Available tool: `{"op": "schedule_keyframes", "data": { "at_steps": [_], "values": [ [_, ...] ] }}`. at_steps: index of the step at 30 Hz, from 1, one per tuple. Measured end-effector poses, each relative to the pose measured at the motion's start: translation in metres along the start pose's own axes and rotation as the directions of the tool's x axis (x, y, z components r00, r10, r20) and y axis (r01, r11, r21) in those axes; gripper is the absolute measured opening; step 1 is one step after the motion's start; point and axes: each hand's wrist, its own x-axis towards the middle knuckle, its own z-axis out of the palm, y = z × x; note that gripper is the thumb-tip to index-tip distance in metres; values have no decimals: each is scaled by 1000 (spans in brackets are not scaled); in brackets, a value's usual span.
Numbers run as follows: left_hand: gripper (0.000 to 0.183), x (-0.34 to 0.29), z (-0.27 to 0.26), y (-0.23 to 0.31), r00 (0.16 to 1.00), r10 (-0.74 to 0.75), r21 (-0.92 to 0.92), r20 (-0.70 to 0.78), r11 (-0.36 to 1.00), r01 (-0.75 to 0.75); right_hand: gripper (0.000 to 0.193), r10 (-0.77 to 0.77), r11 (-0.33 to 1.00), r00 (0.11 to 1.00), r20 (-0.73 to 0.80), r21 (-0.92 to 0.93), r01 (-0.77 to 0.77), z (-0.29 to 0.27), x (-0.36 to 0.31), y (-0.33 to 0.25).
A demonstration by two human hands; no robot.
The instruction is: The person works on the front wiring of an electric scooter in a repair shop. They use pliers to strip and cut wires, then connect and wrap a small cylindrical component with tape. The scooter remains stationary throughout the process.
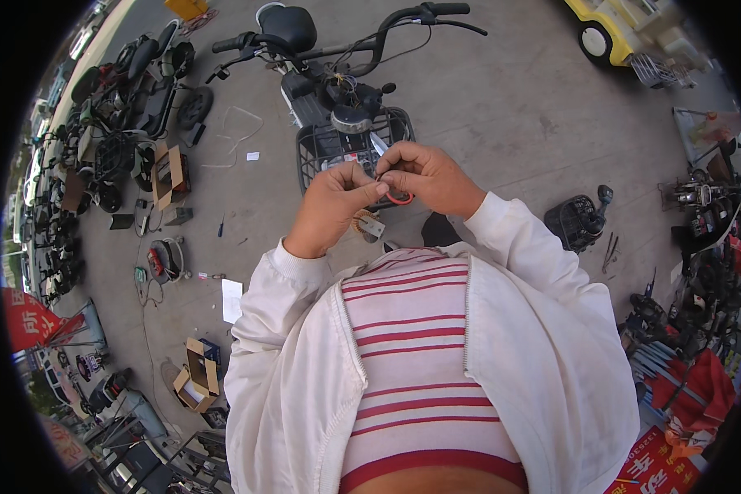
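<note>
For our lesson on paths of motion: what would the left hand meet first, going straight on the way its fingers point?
The left hand would probably meet the right hand first, at its fingers; depth leaves any present contact unclear.

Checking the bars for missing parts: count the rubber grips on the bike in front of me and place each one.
2: one grip at the picture-left end of the handlebar, the other grip at its picture-right end. Neither is hidden.
</note>
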Motion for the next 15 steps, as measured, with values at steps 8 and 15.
{"op": "schedule_keyframes", "data": {
  "at_steps": [8, 15],
  "values": [
    [15, 30, 1, 45, 990, 85, 248, -116, 967, -54, 12, -102, 995, 993, -53, -8, 101, -25, 34, -5],
    [17, 53, -3, 4, 970, 40, 285, -239, 958, 30, 11, -11, 986, 1000, -12, -169, 9, -53, 46, 21]
  ]
}}
